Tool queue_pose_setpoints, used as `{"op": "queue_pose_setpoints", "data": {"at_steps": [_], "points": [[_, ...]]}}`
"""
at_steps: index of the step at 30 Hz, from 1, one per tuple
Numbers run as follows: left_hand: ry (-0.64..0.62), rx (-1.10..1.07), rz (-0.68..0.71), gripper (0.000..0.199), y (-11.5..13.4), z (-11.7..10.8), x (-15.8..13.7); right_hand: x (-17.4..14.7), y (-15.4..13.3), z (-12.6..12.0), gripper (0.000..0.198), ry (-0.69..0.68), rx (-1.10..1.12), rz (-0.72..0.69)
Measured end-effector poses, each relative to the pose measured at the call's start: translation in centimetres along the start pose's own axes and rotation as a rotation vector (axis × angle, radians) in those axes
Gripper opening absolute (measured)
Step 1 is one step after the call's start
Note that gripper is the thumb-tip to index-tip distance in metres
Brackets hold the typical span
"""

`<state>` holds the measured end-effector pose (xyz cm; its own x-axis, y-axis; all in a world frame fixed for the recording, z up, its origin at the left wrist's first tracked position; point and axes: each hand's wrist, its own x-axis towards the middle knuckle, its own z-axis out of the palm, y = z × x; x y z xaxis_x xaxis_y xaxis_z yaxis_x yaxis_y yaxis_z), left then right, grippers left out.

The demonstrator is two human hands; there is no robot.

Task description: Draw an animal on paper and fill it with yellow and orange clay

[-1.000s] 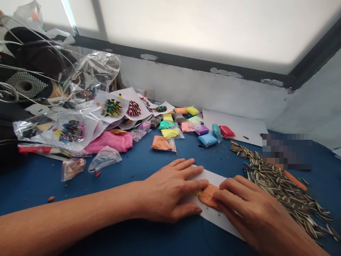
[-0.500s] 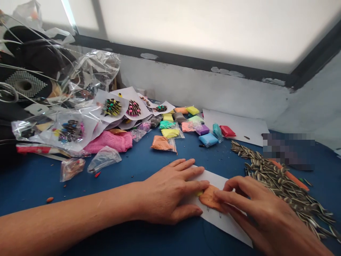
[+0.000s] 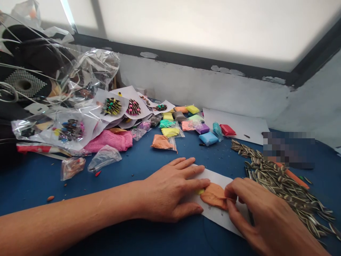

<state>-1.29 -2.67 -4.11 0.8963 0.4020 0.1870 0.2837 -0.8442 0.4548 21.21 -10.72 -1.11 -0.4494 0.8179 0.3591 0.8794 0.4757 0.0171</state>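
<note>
A flattened patch of orange modelling clay [image 3: 213, 195] lies on a white sheet of paper [image 3: 210, 175] in front of me. Small pencil marks show on the sheet below the clay, and a bit of yellow clay [image 3: 200, 191] peeks out at its left. My left hand [image 3: 178, 190] rests flat on the paper with fingers spread, its index fingertip touching the clay's upper left edge. Thumb and index finger of my right hand [image 3: 255, 202] pinch the clay's right edge, where a fold runs in toward the middle.
Striped sunflower seeds [image 3: 287, 192] are heaped at the right beside an orange stick [image 3: 295, 177]. Bagged clay packs, such as a blue one [image 3: 208, 138], sit behind my hands. Seed-decorated papers [image 3: 113, 106], a pink towel [image 3: 109, 141] and plastic wrappers [image 3: 105, 159] crowd the left.
My right hand has shifted right along the clay and now pinches its right edge, baring more of its surface. My left hand stays in place.
</note>
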Motion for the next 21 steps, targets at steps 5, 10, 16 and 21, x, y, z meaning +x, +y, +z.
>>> {"op": "queue_pose_setpoints", "data": {"at_steps": [5,10,16,21], "points": [[-0.012,-0.008,-0.009,0.059,0.1,-0.2,0.0,0.2,0.5,-1.1,0.018,-0.058,0.269,0.223],[-0.016,-0.014,-0.011,0.06,0.1,-0.3,0.1,0.3,1.3,-1.8,0.026,-0.113,0.395,0.376],[-0.013,-0.019,-0.015,0.062,0.1,-0.3,0.0,-0.4,2.9,-2.0,0.031,-0.203,0.615,0.597],[-0.016,-0.021,-0.016,0.065,0.1,-0.2,0.0,-1.3,3.1,-1.4,0.027,-0.245,0.399,0.428]]}}
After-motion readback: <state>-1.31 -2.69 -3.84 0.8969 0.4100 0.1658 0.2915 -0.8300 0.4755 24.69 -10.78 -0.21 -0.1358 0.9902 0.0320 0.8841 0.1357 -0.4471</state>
